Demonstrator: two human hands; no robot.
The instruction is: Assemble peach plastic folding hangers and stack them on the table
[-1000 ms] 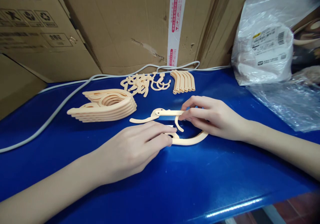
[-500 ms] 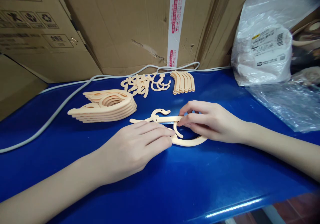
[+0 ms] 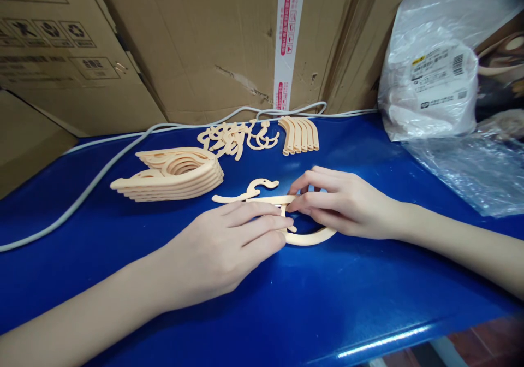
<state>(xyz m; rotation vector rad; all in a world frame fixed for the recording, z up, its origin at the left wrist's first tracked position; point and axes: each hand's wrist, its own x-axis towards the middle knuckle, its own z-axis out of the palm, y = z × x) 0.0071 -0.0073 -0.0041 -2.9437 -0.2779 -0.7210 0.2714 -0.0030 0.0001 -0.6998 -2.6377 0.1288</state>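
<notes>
A cream plastic hanger piece (image 3: 309, 238) lies on the blue table (image 3: 286, 301) between my hands, with a thin bar and small hook (image 3: 262, 184) sticking out to the left. My left hand (image 3: 229, 247) rests over its left end, fingers pressed down on it. My right hand (image 3: 344, 203) pinches the bar's right end between thumb and fingers. Much of the piece is hidden under both hands.
A stack of cream hanger halves (image 3: 172, 173) lies at the left. Loose small hooks (image 3: 235, 136) and a row of curved bars (image 3: 299, 134) lie at the back. A grey cable (image 3: 102, 165) runs along cardboard boxes (image 3: 204, 39). Plastic bags (image 3: 434, 77) sit at the right.
The bar has been lowered toward the curved piece, and my right hand has moved slightly left and down with it. My left hand has slid a little to the right.
</notes>
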